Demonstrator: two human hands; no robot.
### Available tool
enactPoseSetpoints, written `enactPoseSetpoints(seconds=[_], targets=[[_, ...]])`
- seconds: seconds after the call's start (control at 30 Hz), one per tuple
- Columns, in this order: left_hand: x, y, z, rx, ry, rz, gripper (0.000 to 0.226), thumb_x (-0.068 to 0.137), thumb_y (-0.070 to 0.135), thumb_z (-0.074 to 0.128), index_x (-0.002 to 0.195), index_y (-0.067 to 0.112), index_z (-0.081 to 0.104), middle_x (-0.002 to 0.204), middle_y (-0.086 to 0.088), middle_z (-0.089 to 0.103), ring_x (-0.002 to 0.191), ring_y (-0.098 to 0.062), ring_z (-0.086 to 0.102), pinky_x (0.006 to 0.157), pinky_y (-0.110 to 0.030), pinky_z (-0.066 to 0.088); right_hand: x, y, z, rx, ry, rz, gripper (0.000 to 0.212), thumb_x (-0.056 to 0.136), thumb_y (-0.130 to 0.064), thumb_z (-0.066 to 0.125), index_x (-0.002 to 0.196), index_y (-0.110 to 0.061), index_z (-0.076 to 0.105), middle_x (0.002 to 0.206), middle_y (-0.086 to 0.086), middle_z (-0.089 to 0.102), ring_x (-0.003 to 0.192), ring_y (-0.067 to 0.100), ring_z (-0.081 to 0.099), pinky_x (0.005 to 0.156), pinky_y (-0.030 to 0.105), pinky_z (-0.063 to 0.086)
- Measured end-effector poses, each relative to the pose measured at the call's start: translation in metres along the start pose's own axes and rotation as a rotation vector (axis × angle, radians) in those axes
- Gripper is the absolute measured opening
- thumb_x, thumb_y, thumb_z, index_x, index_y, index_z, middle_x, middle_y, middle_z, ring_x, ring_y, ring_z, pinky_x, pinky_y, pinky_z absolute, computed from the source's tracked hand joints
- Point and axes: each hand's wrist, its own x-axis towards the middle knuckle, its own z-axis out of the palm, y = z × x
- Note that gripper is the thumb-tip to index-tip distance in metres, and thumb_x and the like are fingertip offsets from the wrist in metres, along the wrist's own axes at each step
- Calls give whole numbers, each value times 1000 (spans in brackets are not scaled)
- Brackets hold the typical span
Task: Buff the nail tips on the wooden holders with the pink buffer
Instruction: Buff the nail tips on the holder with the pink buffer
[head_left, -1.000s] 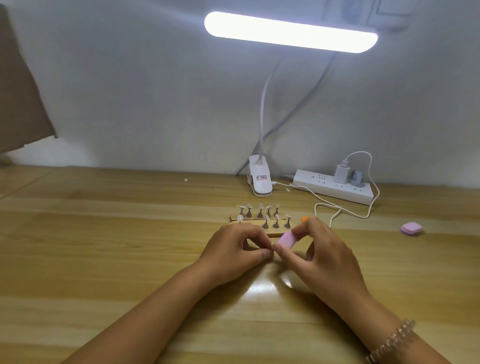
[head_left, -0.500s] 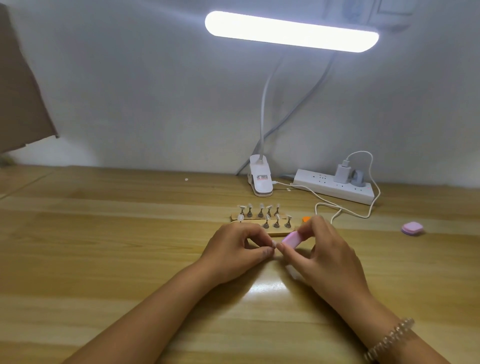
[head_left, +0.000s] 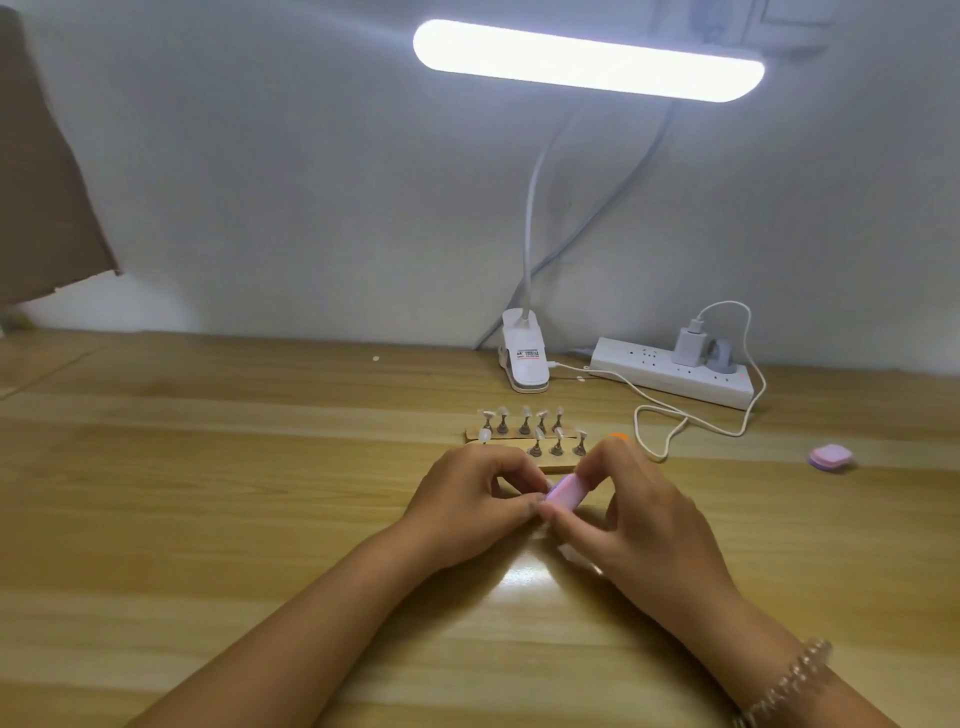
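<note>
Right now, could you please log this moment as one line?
right hand: holds pink buffer | left hand: pinches something unseen against it | wooden holders: behind hands

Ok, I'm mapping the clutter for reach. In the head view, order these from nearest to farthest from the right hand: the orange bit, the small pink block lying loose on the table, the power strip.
From the right hand:
1. Orange bit, just past its fingers, partly hidden.
2. Small pink block, out to the right on the table.
3. Power strip, far back by the wall.
</note>
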Motion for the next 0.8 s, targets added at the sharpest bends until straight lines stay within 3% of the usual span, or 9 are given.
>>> enactPoseSetpoints(seconds=[0.07,0.2,0.33,0.43,0.57,0.7,0.8], targets=[[0,0,0,-1,-2,16,19,82,24,79,77,40,71,81,15,72,55,10,54,58,-10,36,2,2,0,8,39,45,36,78,-57,68,91,-30,47,90,-15,51,68,11,51,58,33,42],[-1,-1,0,-27,-11,18,20,80,21,79,78,41,73,82,16,72,56,7,54,60,-16,38,-2,-3,2,-26,-23,-69,36,77,-56,69,91,-30,48,91,-16,50,62,10,50,52,32,44],[0,-3,1,-18,2,23,11,81,23,80,83,34,77,80,19,69,62,7,56,61,-15,39,3,2,0,29,62,46,31,79,-48,71,92,-30,50,97,-14,53,71,12,56,63,36,48],[-1,-5,1,7,-2,33,10,82,26,80,86,35,78,78,24,65,74,4,61,66,-16,42,3,1,1,34,91,16,24,81,-40,71,90,-29,52,97,-13,53,67,11,55,63,38,49],[-1,-5,0,26,10,41,9,83,26,79,87,34,78,80,22,65,71,7,59,64,-10,38,3,5,0,47,87,65,12,87,-35,68,88,-30,57,92,-15,56,66,5,50,67,37,48],[-1,-5,1,22,-6,27,11,86,28,76,86,39,75,83,20,65,67,8,57,65,-12,39,1,3,1,-43,-31,38,14,93,-45,56,100,-35,61,98,-18,56,74,8,55,70,35,49],[-1,-5,1,13,-3,31,11,87,24,75,88,35,74,87,18,66,65,10,56,64,-8,38,-1,0,0,-50,-64,30,26,92,-43,53,117,-38,59,107,-21,51,79,8,58,68,34,49]])
